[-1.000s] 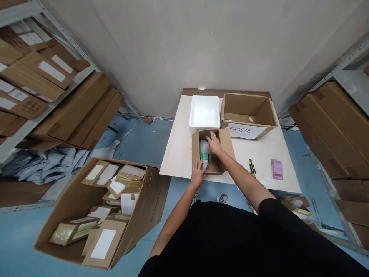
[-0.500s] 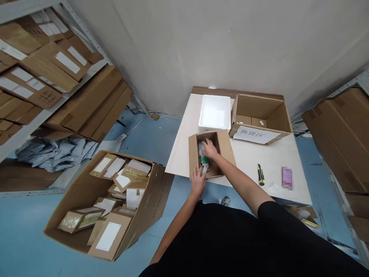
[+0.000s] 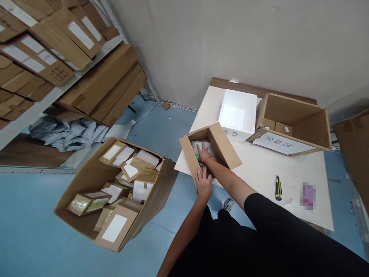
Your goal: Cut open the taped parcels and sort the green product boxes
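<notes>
An open cardboard box (image 3: 226, 148) stands turned at an angle on the near left part of the table, its flaps folded outward. My right hand (image 3: 204, 154) reaches inside, fingers spread flat over a whitish packet (image 3: 212, 145). Something green shows beside that packet, mostly hidden. At the box's near end, my left hand (image 3: 204, 184) grips the edge, with its fingers over the rim. A black and yellow box cutter (image 3: 278, 188) lies on the table to the right of my right arm.
Behind the box stand a white foam bin (image 3: 252, 115) and a large open carton (image 3: 324, 127) with a handwritten sign. A big carton (image 3: 165, 188) of labelled parcels sits on the floor at left, near a shelf (image 3: 112, 42) of boxes. A blurred purple item (image 3: 308, 195) lies at right.
The box has turned on the table. My right hand has flattened over the whitish packet, which now covers most of the green item. My view has swung left.
</notes>
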Demonstrator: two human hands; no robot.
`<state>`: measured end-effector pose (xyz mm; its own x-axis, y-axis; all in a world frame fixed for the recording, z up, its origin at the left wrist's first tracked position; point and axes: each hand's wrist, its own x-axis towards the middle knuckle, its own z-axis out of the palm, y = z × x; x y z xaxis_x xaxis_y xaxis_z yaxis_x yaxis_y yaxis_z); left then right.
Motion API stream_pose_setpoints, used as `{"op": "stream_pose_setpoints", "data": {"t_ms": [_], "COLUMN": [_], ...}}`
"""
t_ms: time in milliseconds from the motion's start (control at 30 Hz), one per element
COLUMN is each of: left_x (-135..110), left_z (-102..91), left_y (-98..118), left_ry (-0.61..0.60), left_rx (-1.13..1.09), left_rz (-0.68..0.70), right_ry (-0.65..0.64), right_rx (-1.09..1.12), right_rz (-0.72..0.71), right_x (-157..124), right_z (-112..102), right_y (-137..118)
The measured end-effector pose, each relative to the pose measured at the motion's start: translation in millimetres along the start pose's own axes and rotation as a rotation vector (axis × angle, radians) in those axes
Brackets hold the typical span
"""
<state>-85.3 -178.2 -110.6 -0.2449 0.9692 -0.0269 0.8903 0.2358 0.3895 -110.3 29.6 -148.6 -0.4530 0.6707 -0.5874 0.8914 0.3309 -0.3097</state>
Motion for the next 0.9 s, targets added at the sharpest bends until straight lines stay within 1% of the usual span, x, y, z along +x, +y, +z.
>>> {"op": "stream_pose_setpoints", "data": {"t_ms": [67,133,200,267,333,433,533,600,700,767,900], "left_x": [-3,-6,-7,-4,-1,3,4,4,4,3,2], "left_z": [2.6,3.6,3.3,1.9,0.0,-3.6,-7.8,-10.2,-11.6,-10.8,-6.7], "left_y": [-4,-5,-4,-2,1,2,2,2,3,3,1], "left_ry": [0.052,0.084,0.087,0.07,0.046,0.008,-0.032,-0.049,-0.047,-0.031,-0.023], "left_rx": [0.03,0.052,0.057,0.048,0.031,-0.006,-0.053,-0.084,-0.104,-0.095,-0.058], "left_rz": [0.026,0.039,0.047,0.058,0.062,0.047,0.034,0.03,0.03,0.033,0.045], "right_ry": [0.028,0.099,0.192,0.246,0.235,0.181,0.153,0.116,0.029,0.004,0.059], "right_rx": [-0.082,-0.147,-0.194,-0.218,-0.226,-0.253,-0.285,-0.29,-0.279,-0.257,-0.181], "right_rz": [0.022,0.044,0.075,0.106,0.102,0.039,-0.011,-0.006,0.037,0.061,0.088], "right_x": [9,13,10,3,-8,-25,-37,-39,-30,-18,3], "right_z": [4,7,7,5,0,-5,-4,0,8,13,21], "right_y": [-2,1,6,12,18,28,39,44,48,47,42]}}
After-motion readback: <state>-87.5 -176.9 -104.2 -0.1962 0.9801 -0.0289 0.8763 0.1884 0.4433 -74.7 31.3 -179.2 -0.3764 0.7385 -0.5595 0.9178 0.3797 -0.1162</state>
